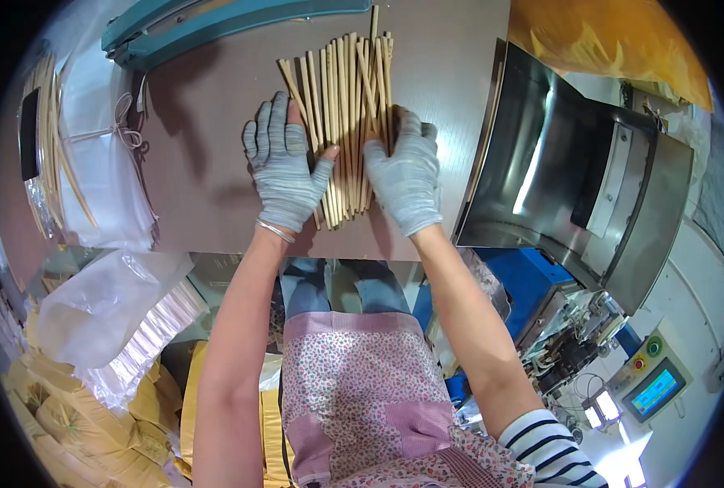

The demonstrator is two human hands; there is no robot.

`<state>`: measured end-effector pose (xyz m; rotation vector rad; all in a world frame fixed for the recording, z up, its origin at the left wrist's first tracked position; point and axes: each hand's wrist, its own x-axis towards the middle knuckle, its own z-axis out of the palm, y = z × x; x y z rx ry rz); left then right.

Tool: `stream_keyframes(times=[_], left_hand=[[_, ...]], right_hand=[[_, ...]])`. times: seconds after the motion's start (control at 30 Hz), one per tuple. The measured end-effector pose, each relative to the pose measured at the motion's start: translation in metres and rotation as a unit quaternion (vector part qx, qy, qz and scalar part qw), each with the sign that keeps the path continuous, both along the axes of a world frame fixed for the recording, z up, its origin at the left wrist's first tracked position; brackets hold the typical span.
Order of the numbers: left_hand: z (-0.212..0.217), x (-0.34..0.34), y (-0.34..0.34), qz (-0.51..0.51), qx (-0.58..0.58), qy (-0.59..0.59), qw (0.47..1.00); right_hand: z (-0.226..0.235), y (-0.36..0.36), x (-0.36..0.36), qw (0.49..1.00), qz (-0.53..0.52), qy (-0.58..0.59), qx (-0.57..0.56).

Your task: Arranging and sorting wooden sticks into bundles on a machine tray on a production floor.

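A loose row of pale wooden chopsticks (342,98) lies on the brown table, most pointing away from me, a few tilted across the others. One stands out farther at the far end. At the row's left side rests my left hand (286,171), in a grey striped glove with bare thumb and index tips. Its fingers are stretched out and its thumb lies on the sticks. My right hand (407,171), gloved alike, bends round the row's right edge, thumb on top of the chopsticks. Its fingertips are partly hidden.
A teal bar-shaped device (215,32) lies at the table's far left. Tied clear plastic bags (102,154) are on the left. Right of the table stands a shiny metal chute (533,154), with a machine and control screen (655,392) below. Yellow sacks (85,423) fill the lower left.
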<state>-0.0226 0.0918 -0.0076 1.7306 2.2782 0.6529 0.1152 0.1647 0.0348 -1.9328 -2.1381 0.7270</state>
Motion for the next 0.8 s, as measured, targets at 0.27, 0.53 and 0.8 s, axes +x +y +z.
stream_keyframes(times=[0.27, 0.53, 0.8], left_hand=[[-0.01, -0.027, 0.001, 0.001, 0.095, 0.0, 0.995], [-0.01, -0.021, 0.009, 0.068, 0.089, 0.036, 0.993], [-0.021, -0.029, 0.016, 0.125, -0.034, 0.076, 0.989]], right_hand=[[-0.016, 0.019, 0.04, 0.996, -0.002, 0.082, 0.019], [-0.045, 0.029, 0.06, 0.986, 0.063, 0.105, 0.114], [-0.02, 0.051, 0.078, 0.885, -0.071, 0.36, -0.286]])
